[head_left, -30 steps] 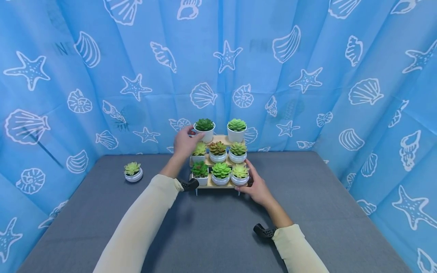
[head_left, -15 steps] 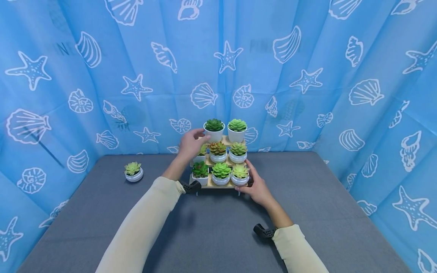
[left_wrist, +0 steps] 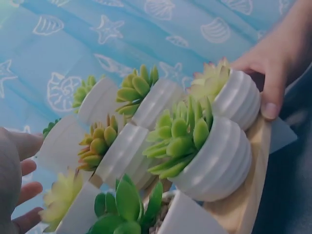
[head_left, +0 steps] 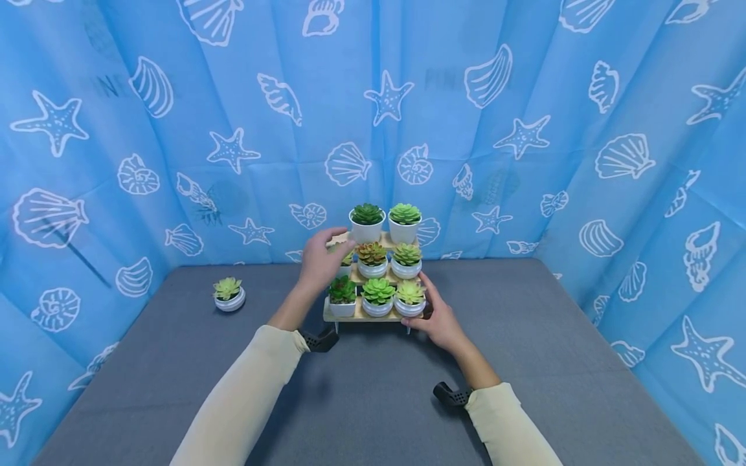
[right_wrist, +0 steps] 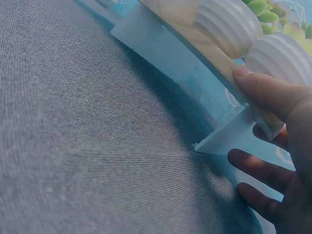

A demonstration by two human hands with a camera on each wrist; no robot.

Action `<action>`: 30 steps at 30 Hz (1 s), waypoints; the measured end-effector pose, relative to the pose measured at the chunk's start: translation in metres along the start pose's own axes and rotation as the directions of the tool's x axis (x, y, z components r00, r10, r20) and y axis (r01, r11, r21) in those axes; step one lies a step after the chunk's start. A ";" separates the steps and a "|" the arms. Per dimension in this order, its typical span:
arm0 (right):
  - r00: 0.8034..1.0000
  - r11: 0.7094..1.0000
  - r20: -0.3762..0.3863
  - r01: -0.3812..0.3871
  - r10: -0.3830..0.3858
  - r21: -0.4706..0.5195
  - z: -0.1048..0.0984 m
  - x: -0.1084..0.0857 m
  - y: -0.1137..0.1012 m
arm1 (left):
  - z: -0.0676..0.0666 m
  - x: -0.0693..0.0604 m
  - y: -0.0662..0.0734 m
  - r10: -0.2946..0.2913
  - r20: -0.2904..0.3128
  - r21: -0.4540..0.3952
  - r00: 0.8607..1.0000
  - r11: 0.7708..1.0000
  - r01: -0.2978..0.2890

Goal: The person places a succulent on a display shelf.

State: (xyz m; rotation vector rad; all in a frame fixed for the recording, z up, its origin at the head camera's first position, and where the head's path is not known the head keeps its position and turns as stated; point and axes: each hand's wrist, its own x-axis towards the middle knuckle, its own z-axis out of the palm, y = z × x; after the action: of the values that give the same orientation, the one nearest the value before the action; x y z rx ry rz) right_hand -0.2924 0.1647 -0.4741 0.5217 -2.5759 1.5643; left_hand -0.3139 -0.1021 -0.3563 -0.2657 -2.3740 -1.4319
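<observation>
A three-tier wooden plant stand (head_left: 362,318) bears several potted succulents. My right hand (head_left: 444,325) holds the right end of its bottom tier; in the right wrist view the thumb (right_wrist: 263,87) lies on the board's edge and a finger is under it. On the top tier, a dark green succulent in a white pot (head_left: 366,232) stands left of a lighter green potted succulent (head_left: 405,231). My left hand (head_left: 320,260) is beside that darker plant, its fingers (left_wrist: 27,190) extended and holding nothing. It partly hides the middle tier's left succulent (head_left: 344,270).
One small succulent in a ribbed white pot (head_left: 229,299) stands apart on the grey tabletop (head_left: 373,401), left of the stand. A blue curtain (head_left: 384,39) with shell and starfish prints hangs behind and along both sides.
The dark green potted succulent has shifted right along the top tier, towards its neighbour. My left hand has let it go and drawn back slightly left. The right hand stays in place.
</observation>
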 end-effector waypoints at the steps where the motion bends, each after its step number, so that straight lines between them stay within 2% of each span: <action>1: 1.000 1.000 0.000 -0.003 0.003 0.001 0.000 0.000 0.000 | -0.001 -0.002 -0.001 0.021 -0.008 0.005 1.000 1.000 -0.021; 6: 1.000 1.000 0.006 -0.006 0.006 0.002 0.000 0.000 0.001 | -0.012 -0.012 -0.008 0.099 -0.045 0.005 0.994 0.995 -0.099; 13: 1.000 1.000 0.003 -0.009 0.009 0.014 0.000 0.000 0.000 | -0.026 -0.023 -0.028 0.125 -0.084 0.013 0.989 0.992 -0.124; 18: 1.000 1.000 -0.001 -0.010 0.010 0.014 0.001 0.001 -0.001 | -0.034 -0.031 -0.051 0.107 -0.131 0.075 0.986 0.992 -0.098; 22: 1.000 1.000 -0.002 -0.006 0.006 0.006 0.001 0.001 0.000 | -0.043 -0.038 -0.073 0.122 -0.177 0.120 0.977 0.988 -0.102; 25: 1.000 1.000 -0.001 -0.002 0.002 0.003 0.001 0.001 0.001 | -0.051 -0.042 -0.088 0.164 -0.214 0.170 0.963 0.977 -0.129; 28: 1.000 1.000 -0.001 0.001 -0.001 0.007 0.000 0.000 0.002 | -0.060 -0.046 -0.100 0.190 -0.225 0.249 0.956 0.960 -0.132; 30: 1.000 1.000 0.003 0.003 -0.003 0.011 0.000 0.000 0.001 | -0.068 -0.048 -0.105 0.189 -0.220 0.301 0.957 0.947 -0.117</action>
State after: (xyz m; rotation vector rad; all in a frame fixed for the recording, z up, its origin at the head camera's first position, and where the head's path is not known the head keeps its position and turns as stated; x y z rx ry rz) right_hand -0.2930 0.1648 -0.4754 0.5285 -2.5694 1.5783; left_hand -0.2914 -0.2106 -0.4321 -0.1809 -2.2601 -0.9740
